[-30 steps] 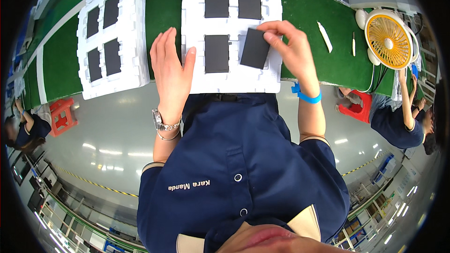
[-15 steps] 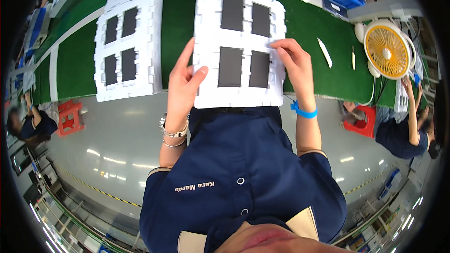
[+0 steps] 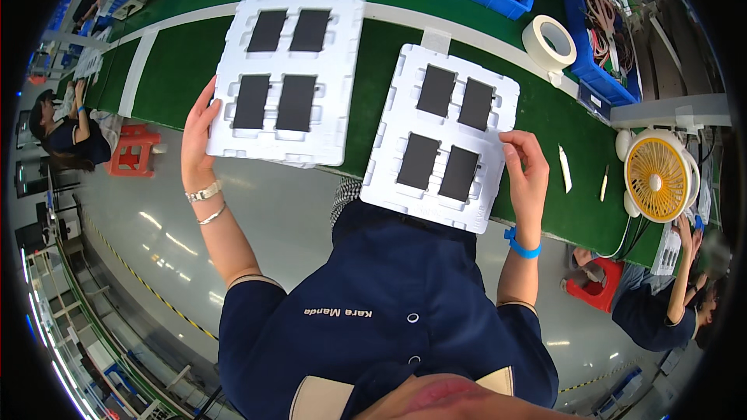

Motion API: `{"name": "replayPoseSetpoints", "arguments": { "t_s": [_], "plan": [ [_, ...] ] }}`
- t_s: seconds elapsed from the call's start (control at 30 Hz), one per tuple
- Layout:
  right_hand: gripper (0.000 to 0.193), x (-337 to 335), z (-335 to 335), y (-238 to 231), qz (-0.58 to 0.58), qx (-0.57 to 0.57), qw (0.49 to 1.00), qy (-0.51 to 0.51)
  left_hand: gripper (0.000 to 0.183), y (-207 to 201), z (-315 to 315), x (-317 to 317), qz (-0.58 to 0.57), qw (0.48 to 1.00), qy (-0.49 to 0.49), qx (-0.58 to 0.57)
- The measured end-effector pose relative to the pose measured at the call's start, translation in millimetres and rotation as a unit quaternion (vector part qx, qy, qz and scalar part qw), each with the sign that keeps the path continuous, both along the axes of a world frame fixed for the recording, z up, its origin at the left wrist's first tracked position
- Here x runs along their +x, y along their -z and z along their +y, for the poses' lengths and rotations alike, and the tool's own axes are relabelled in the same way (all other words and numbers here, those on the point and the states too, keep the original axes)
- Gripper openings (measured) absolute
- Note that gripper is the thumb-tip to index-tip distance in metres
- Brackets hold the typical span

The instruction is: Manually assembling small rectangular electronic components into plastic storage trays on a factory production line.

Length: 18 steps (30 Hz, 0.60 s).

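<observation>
head view, and i've got two white moulded trays side by side at the near edge of the green bench [image 3: 576,120], each bearing four flat black rectangular pieces [image 3: 421,162], two by two. there's my left hand [image 3: 200,132] at the left edge of the left tray [image 3: 333,93], thumb over the rim, fingers partly hidden; whether it's gripping, i can't tell. across to my right hand [image 3: 527,175], half curled, thumb and forefinger by the right edge of the right tray [image 3: 451,127]; can't tell if they've closed on it. right of that, slim pale tools [image 3: 564,169], then a yellow-grilled fan [image 3: 655,182]. far right, a tape roll [image 3: 533,43] beside a blue bin [image 3: 611,87].
</observation>
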State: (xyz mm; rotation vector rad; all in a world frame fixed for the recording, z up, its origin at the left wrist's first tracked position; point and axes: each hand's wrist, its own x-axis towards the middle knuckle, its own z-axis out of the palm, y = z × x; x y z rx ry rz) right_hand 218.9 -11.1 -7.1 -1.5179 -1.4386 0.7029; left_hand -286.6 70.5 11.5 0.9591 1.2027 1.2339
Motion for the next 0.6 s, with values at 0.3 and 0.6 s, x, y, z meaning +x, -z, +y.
{"name": "replayPoseSetpoints", "arguments": {
  "t_s": [0.3,0.6],
  "plan": [
    [0.015,-31.8,34.1,-32.5,-0.078,0.038,0.990,-0.108,0.038,44.0,7.2,-32.2,0.720,0.666,-0.134,0.145],
    [0.023,-64.9,69.7,-29.4,-0.250,0.089,0.940,-0.214,0.042,33.1,-0.8,6.3,0.603,0.775,-0.184,-0.051]
  ]
}}
